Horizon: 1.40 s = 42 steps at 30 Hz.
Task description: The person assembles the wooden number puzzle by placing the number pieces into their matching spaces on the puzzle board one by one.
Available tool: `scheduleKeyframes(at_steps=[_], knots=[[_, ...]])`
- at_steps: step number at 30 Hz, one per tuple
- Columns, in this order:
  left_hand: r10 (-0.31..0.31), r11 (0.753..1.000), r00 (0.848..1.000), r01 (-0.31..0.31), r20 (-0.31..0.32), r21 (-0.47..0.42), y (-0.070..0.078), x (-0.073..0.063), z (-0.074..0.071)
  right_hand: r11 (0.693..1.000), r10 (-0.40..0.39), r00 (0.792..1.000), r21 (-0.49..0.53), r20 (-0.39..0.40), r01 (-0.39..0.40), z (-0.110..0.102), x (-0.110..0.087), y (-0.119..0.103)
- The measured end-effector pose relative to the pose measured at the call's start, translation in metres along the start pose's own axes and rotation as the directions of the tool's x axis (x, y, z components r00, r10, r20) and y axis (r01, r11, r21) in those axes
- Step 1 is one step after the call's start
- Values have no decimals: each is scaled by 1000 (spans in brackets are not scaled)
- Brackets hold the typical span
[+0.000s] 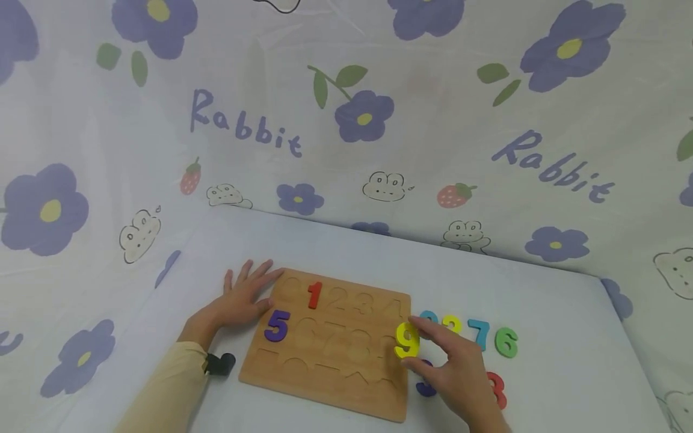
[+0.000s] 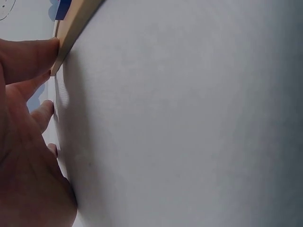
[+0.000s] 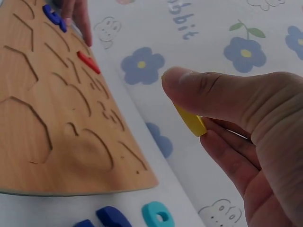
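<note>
My right hand [image 1: 460,370] pinches a yellow number 9 [image 1: 415,341] between thumb and fingers, over the right edge of a wooden number board [image 1: 303,385]. In the right wrist view the yellow 9 [image 3: 191,122] shows edge-on under the thumb. My left hand [image 1: 240,305] spreads its fingers at the board's upper left edge; in the left wrist view its thumb [image 2: 33,59] touches the board's side. A red 1 [image 1: 314,296] sits in the top row of the board and a purple 5 [image 1: 281,325] at the left of the second row. Other number recesses show bare wood.
Right of the board lie a blue 7 [image 1: 479,325], a green 6 [image 1: 500,343], and a red number [image 1: 498,385] and a purple one [image 1: 426,388], both partly behind my right hand. A patterned cloth [image 1: 411,132] hangs behind the white table surface [image 1: 568,337].
</note>
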State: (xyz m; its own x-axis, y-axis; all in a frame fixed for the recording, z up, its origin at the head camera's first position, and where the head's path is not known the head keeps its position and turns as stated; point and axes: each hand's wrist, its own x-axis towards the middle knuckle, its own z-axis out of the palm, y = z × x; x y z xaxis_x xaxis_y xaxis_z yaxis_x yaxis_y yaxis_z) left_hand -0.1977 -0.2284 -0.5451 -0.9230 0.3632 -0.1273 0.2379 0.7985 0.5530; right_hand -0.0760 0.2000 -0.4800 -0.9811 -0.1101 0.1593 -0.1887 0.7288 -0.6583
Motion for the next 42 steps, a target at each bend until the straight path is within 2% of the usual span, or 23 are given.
scheduleKeyframes(at_steps=[6,21,33,42], knots=[[-4,1000,1000,4,4,5,0,0,0,996,82,993,17,84,-83,15,5,-1],[0,1000,1000,0,13,12,-1,-1,-2,995,96,984,-43,149,-91,47,10,16],[-8,1000,1000,8,13,11,0,0,-2,992,106,979,-92,173,-91,54,13,18],[-9,1000,1000,9,12,13,1,0,-2,991,117,978,-92,173,-102,55,11,16]])
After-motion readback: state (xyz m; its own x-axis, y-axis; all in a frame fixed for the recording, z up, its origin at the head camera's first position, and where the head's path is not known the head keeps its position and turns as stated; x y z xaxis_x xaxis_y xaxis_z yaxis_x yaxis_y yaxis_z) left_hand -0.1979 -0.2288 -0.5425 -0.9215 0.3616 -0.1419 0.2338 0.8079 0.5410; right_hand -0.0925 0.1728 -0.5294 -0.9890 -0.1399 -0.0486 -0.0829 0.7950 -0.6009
